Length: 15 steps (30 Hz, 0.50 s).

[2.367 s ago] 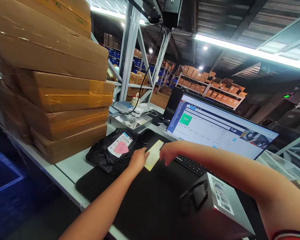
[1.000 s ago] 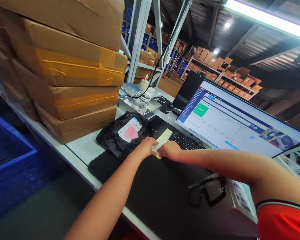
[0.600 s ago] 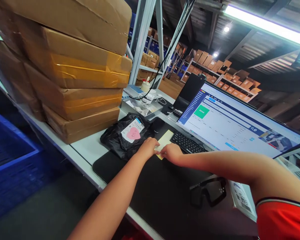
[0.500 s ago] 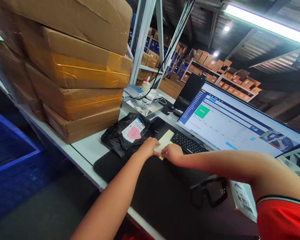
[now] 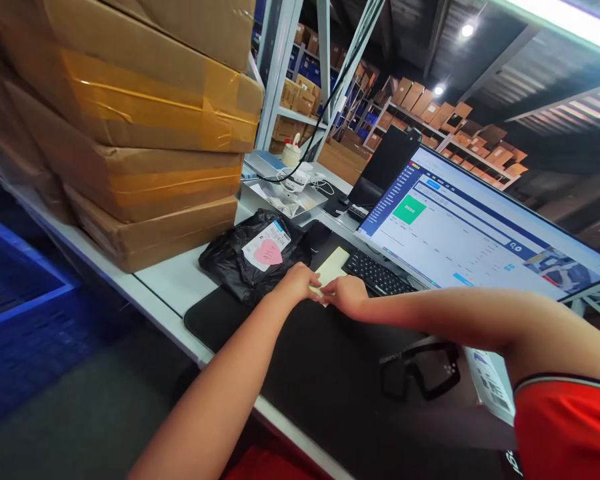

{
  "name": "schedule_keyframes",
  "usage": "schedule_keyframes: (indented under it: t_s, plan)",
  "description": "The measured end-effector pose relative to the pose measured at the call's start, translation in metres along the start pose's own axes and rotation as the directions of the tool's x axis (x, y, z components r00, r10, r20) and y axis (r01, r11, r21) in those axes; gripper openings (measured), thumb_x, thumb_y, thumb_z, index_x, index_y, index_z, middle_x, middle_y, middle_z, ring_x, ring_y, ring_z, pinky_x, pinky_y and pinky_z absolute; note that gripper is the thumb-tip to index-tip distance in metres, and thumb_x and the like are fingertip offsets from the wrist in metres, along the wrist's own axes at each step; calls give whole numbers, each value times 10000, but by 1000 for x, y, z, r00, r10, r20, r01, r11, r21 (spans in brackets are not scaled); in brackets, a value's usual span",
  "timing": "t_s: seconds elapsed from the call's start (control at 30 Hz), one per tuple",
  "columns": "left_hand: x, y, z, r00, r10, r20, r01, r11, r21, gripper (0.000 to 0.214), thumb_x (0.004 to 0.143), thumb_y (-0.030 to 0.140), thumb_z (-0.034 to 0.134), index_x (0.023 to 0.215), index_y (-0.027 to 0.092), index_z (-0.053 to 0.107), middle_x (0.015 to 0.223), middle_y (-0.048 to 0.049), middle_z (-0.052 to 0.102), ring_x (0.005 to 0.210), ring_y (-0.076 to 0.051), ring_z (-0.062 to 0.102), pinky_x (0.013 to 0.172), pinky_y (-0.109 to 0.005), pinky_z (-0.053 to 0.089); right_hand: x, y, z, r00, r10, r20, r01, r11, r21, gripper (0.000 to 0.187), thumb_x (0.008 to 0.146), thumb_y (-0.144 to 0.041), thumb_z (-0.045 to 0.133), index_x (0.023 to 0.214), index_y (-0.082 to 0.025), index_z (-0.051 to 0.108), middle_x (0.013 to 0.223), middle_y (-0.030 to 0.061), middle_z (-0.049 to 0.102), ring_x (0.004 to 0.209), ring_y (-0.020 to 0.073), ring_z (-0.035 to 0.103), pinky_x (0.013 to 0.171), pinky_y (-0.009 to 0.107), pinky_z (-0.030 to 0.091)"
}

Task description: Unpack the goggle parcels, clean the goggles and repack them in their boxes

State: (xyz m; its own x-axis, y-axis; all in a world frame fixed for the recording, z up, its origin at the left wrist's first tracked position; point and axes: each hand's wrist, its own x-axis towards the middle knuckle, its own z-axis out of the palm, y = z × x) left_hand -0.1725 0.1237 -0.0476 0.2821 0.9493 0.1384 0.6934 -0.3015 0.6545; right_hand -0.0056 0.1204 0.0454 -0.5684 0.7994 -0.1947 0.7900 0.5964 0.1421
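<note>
A pale yellow strip of paper point(image 5: 335, 262) lies on the black desk mat point(image 5: 310, 360), between the parcel and the keyboard. My left hand point(image 5: 300, 283) is closed on its near left edge, thumb and fingers pinched. From the other side, my right hand point(image 5: 347, 295) pinches the near end of the same paper, its fingertips close to my left thumb. Both hands partly hide the paper's lower end. Just left of them rests a black plastic parcel point(image 5: 230, 267) with a white label and a pink heart-shaped note point(image 5: 269, 253) bearing handwriting.
A black keyboard point(image 5: 377, 273) and a large lit monitor point(image 5: 473, 233) stand to the right. Taped cardboard boxes point(image 5: 170, 180) are stacked at left, above a blue crate point(image 5: 25, 293). A box picturing goggles point(image 5: 420, 373) lies beneath my right forearm. A metal tray point(image 5: 280, 200) sits behind the parcel.
The view has shifted slightly, so the whole scene sits a little higher. My fingers have moved slightly at the paper's near end; both hands stay at the same spot.
</note>
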Motion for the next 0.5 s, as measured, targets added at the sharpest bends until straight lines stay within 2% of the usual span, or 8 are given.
schedule_keyframes:
  t_s: [0.37,0.5]
  plan:
    - [1,3,-2,1000,-30,2,30,1000,0,266,917,373,678,1055,145,674,1198,-86,660,1149,-255,608,1009,-496,487,-5,3,9,998,42,-52,-39,997,60,165,892,-399,695,995,-324,800,967,6,797,947,223,719,780,274,484]
    - [1,4,-5,999,-46,6,46,999,27,256,915,368,681,1049,149,678,1207,-84,659,1154,-253,604,1017,-495,481,-6,1,3,999,26,-31,-22,993,119,101,850,-285,742,924,-283,812,937,29,795,936,238,720,788,286,485]
